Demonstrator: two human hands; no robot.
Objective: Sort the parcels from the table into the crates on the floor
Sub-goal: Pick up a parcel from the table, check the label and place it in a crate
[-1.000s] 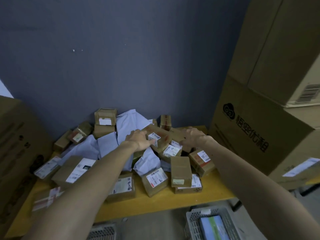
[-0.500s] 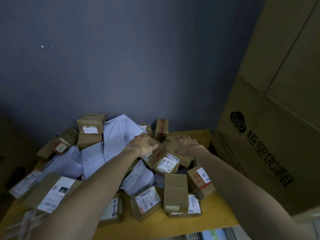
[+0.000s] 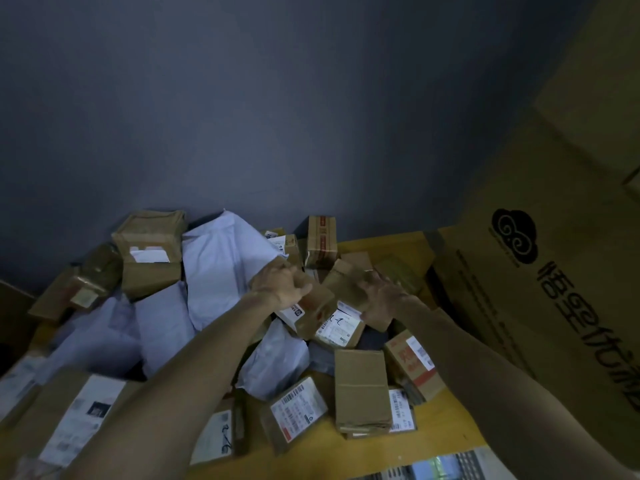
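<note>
While both bare arms stretch over a yellow counter [image 3: 446, 424] heaped with parcels, the left hand [image 3: 282, 287] grips the upper end of a small brown box [image 3: 311, 308] at the top of the pile, its fingers [image 3: 292, 273] curled over the cardboard and its thumb along the box's near side. Just to the right, the right hand [image 3: 381, 299] rests on a second brown box [image 3: 346, 278], fingers spread across its top; whether they have closed on it cannot be told. Both boxes sit tilted on the heap, above a labelled parcel [image 3: 337, 327] with handwriting on its white sticker. Pale blue mailer bags [image 3: 221, 271] lie behind and beside the left forearm, and more cardboard parcels crowd the counter's front edge, among them a plain box [image 3: 362, 386] and one with a barcode label [image 3: 298, 407]. A large printed carton [image 3: 540, 271] stands at the right against the dark grey wall [image 3: 277, 98]. Part of a slatted crate [image 3: 446, 467] on the floor shows below the counter's edge
</note>
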